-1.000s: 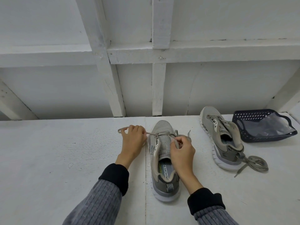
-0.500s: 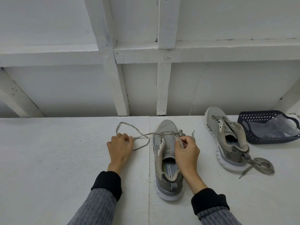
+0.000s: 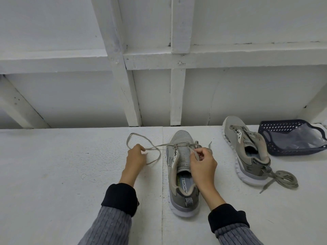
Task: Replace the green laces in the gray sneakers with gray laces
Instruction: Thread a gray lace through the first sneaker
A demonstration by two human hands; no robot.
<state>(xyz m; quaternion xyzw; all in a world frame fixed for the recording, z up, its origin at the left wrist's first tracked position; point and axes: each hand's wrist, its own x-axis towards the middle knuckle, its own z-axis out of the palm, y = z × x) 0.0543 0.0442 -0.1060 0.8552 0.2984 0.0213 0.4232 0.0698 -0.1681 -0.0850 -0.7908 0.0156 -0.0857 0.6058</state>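
Gray shoe [image 3: 182, 172] mid-table, toe away. Lace [image 3: 145, 151] through front holes, looping left. Left hand [image 3: 135, 159] pinching lace; right hand [image 3: 203, 164] pinching other end. Second shoe [image 3: 246, 151] right. Basket [image 3: 290, 138] holding clear bag [image 3: 299, 139].

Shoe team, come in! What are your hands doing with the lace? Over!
Left hand pinches lace; right hand pinches its other end. Near sneaker laced through front eyelets only. Nothing blocking.
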